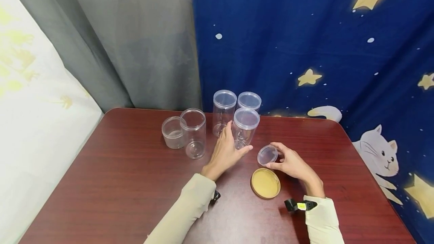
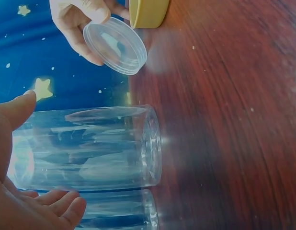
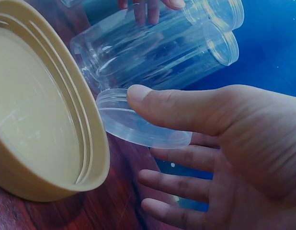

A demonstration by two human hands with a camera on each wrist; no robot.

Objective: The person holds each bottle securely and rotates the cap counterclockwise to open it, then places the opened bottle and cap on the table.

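My right hand [image 1: 293, 164] pinches a clear round plastic lid [image 1: 267, 155] by its edge, thumb on one side and fingers on the other. The lid is tilted just above a gold lid [image 1: 265, 183], which lies hollow side up on the table. My left hand [image 1: 227, 154] is beside the nearest of three tall clear jars, its thumb and fingers spread on either side of that front jar [image 2: 90, 148]. Whether it touches the jar I cannot tell. The front jar stands upright with a clear lid [image 1: 246, 118] on top.
Two more tall lidded jars stand behind, a left one [image 1: 224, 112] and a right one [image 1: 249, 100]. Further left are a tall jar [image 1: 194, 134] and a short jar [image 1: 173, 134], side by side. Curtains [image 1: 244, 48] hang behind the brown table [image 1: 135, 183].
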